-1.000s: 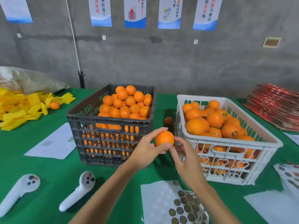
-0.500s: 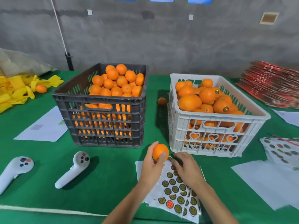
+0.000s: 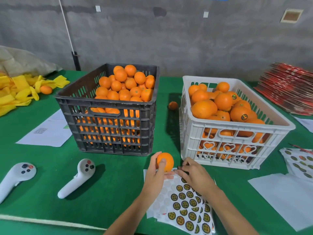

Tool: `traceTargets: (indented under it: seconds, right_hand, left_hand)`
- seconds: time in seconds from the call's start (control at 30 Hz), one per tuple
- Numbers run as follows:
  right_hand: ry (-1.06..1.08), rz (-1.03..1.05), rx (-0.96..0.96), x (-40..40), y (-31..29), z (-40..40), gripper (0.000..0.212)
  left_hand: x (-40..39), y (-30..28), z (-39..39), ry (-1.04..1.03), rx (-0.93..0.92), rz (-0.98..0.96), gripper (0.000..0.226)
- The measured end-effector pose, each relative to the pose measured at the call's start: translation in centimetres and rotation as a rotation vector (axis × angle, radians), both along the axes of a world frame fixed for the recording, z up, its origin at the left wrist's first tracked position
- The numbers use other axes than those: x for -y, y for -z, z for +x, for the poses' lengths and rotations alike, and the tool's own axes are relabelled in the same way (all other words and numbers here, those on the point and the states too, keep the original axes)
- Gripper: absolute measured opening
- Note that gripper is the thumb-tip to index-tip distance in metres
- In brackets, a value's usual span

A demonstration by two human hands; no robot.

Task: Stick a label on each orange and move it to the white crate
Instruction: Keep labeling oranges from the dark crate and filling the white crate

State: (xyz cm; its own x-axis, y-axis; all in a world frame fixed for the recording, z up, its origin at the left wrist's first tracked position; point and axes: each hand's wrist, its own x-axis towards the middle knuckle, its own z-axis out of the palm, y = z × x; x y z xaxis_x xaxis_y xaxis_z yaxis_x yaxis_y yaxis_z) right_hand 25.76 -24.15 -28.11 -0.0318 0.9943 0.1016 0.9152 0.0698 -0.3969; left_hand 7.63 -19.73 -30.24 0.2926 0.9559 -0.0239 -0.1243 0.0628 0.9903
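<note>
Black crate (image 3: pixel 108 126) toward the surface's (image 3: pixel 42 170) far edge is piled with oranges, and the white crate (image 3: pixel 237 133) right of it is heaped too, a few showing round labels. Near the front edge, the left hand (image 3: pixel 156 177) has its fingers (image 3: pixel 163 164) curled round a smooth orange (image 3: pixel 165 161), thumb on its front. The right hand (image 3: pixel 194 175) pinches at the glossy sticker sheet (image 3: pixel 184 204); can't tell if it has a label.
</note>
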Motion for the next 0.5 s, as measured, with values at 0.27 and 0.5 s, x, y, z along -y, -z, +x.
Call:
traceTargets:
  seconds: [0.27, 0.5]
  right_hand:
    - [-0.069, 0.043, -0.005, -0.7, 0.5, 0.9, 0.027]
    - [-0.053, -0.071, -0.332, 0.3, -0.1, 1.6, 0.038]
  left_hand:
    - [0.4, -0.3, -0.6, 0.020, 0.030, -0.025, 0.028]
    - [0.3, 0.0, -2.4, 0.033, -0.006, -0.040, 0.028]
